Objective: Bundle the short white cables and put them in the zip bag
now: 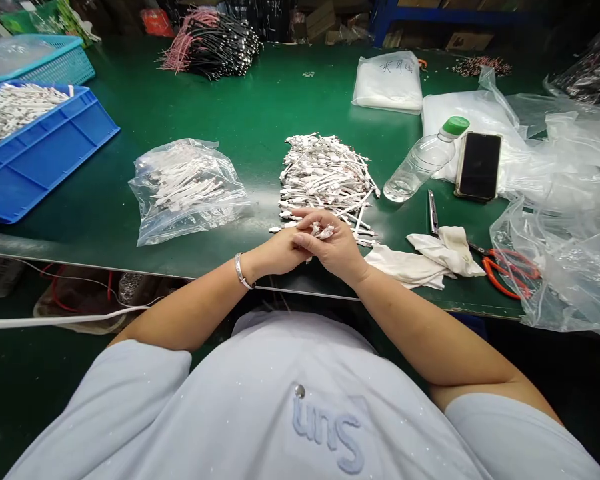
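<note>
My left hand [279,252] and my right hand [336,248] meet at the near edge of the green table [260,113]. Both are closed around a small bunch of short white connector cables [324,231], whose ends stick out between the fingers. A silver bracelet sits on my left wrist. Just beyond my hands lies a loose pile of the same white cables [325,175]. To its left rests a clear plastic bag [187,188] filled with white cables.
A blue crate [40,157] of white cables stands at the left, with a teal basket [55,60] behind it. At the right lie a water bottle [420,163], a phone [479,165], white cloths [430,257], orange-handled cutters [505,270] and crumpled clear bags [565,220]. Black and pink cables [210,43] are heaped at the back.
</note>
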Demonstrator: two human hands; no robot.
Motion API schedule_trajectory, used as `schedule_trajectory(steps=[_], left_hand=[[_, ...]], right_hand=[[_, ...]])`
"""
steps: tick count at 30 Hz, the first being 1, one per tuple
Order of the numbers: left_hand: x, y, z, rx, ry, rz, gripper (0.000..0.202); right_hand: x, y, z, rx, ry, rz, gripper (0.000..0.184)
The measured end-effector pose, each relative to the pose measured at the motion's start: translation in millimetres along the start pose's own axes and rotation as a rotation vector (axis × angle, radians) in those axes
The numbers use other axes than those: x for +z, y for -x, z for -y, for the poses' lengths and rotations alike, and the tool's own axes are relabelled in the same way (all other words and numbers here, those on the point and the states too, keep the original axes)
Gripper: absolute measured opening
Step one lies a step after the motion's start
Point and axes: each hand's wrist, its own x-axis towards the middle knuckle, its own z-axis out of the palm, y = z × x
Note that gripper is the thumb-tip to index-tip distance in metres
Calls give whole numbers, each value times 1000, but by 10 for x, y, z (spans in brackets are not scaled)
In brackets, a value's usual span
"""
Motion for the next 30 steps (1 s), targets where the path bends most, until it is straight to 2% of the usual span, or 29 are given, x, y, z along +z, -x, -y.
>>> schedule_trajectory(steps=[4, 8, 11, 14, 15, 17, 19, 21, 22, 24, 26, 28, 30], left_hand=[[90, 15, -51, 7, 99, -146, 28], [156, 51, -98, 56, 75, -210, 24], [166, 54, -48, 54, 71, -175, 16], [157, 74, -55, 59, 66, -133, 6], [156, 100, -91, 60, 76, -142, 5], [169, 195, -203, 44, 112, -171, 16], [210, 337, -319, 14, 154, -186, 23], [277, 488, -384, -13, 200, -195, 26], [315, 553, -389, -40, 244, -196, 26], [394, 640, -354, -149, 382, -181, 26], [462, 666, -296, -291, 556, -186, 25], [514, 641, -258, -358, 713, -256, 23], [546, 589, -261, -333, 808, -346, 21]], right_hand=[[27, 8, 167, -52, 47, -23, 32], [21, 3, 276, -175, 108, -21, 28], [-13, -4, 185, -46, 147, 43, 41], [-68, 38, 80, 76, 143, 75, 73], [-88, 72, 69, 117, 103, 87, 87], [-126, 179, 94, 251, -44, 160, 106], [-158, 337, 160, 412, -251, 287, 109], [-184, 522, 228, 531, -437, 396, 100], [-195, 612, 250, 585, -492, 437, 89], [-212, 768, 263, 711, -516, 527, 59], [-208, 872, 236, 846, -492, 602, 38], [-169, 927, 195, 944, -500, 608, 33], [-100, 945, 168, 997, -551, 546, 35]])
